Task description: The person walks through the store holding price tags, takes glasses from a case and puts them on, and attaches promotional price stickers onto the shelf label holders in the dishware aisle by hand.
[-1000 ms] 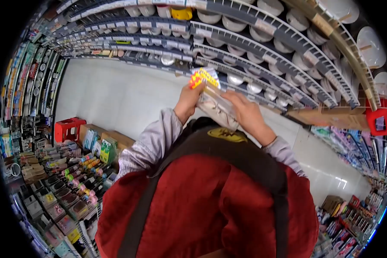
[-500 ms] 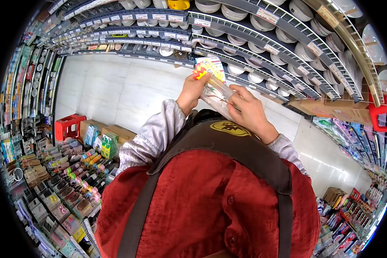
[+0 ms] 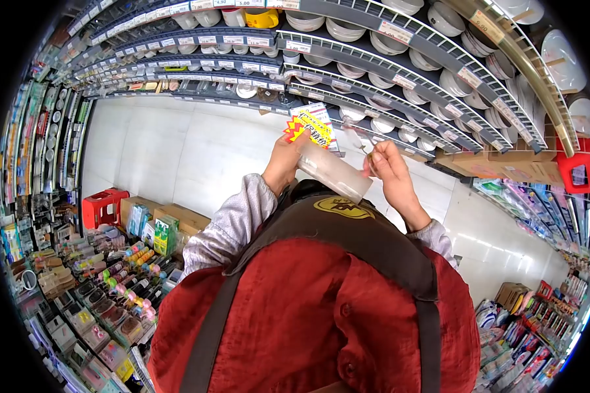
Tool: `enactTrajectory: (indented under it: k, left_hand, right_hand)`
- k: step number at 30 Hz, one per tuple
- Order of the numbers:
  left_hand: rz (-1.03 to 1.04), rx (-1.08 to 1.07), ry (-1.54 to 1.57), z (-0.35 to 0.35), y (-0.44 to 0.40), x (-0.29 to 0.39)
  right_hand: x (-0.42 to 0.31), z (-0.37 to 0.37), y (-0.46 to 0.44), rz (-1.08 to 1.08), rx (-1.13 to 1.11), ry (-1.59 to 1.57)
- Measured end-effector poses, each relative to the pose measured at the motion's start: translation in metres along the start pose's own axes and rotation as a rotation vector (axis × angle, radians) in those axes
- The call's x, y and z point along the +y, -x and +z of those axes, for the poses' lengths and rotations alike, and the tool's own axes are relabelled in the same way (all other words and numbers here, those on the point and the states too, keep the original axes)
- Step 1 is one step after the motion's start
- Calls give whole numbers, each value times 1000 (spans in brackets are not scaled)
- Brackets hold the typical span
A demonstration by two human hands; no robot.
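My left hand (image 3: 283, 160) is closed on a yellow and red price card (image 3: 313, 130) and the upper left end of a long clear plastic box (image 3: 334, 171). A white card with print lies behind the yellow one. To the right, my right hand (image 3: 392, 171) pinches a small, thin, clear item (image 3: 359, 139) with a dark line on it; what it is I cannot make out. The right fingertips are just off the box's right end. The box's lower end is close to the dark apron (image 3: 344, 213).
Shelves of white bowls (image 3: 387, 44) with price labels curve across the top. A red stool (image 3: 103, 208) and cardboard boxes (image 3: 180, 219) are at the left. Small packaged goods (image 3: 105, 308) fill the lower left, with more racks at the right (image 3: 531, 337).
My right hand has come away from the plastic box, up and to the right, with the thin item in its fingers. The yellow card now faces up more fully.
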State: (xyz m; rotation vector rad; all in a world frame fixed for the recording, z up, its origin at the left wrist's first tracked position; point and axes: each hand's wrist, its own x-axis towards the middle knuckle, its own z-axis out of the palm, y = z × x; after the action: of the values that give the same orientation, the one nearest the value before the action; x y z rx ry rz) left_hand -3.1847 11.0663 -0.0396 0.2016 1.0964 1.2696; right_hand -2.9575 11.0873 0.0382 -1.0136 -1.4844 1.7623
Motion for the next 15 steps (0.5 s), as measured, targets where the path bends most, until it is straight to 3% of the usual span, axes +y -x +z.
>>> enactTrajectory:
  k: [2, 4, 6, 8, 12, 15]
  left_hand:
    - [16, 22, -30, 1, 3, -1]
    - [26, 26, -32, 0, 3, -3]
    - [38, 32, -32, 0, 4, -4]
    - [56, 75, -45, 0, 7, -5]
    - [-2, 52, 9, -5, 13, -3]
    - [-58, 49, 91, -7, 21, 5]
  right_hand:
    - [7, 1, 1, -2, 61, 45]
    - [2, 9, 7, 8, 141, 594]
    - [6, 11, 10, 0, 156, 581]
    - [9, 8, 11, 234, 18, 645]
    - [31, 3, 13, 186, -5, 454]
    - [41, 5, 15, 209, -40, 493]
